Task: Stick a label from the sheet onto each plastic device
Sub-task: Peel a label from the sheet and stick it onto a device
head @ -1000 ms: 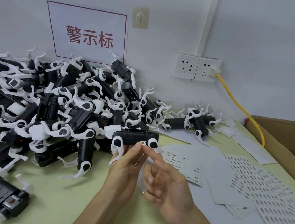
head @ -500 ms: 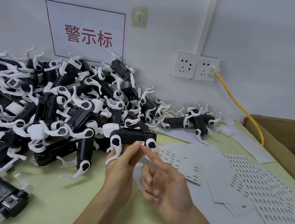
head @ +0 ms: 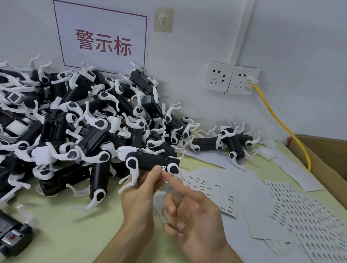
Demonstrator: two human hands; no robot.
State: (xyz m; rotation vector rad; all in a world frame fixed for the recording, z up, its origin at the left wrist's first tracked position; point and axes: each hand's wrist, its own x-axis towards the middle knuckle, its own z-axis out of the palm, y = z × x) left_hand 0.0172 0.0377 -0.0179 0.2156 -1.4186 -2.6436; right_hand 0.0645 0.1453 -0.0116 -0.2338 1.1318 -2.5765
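Above table (head: 67,238): left hand (head: 140,199) clamps boxy black device (head: 151,161); right hand (head: 198,224) slack, touching paper label (head: 163,168).

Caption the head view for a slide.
Left hand holds a black-and-white plastic device; right hand presses its small white label.

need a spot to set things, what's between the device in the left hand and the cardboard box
Between the device and the cardboard box, overlapping white label sheets lie on the green table, in the head view.
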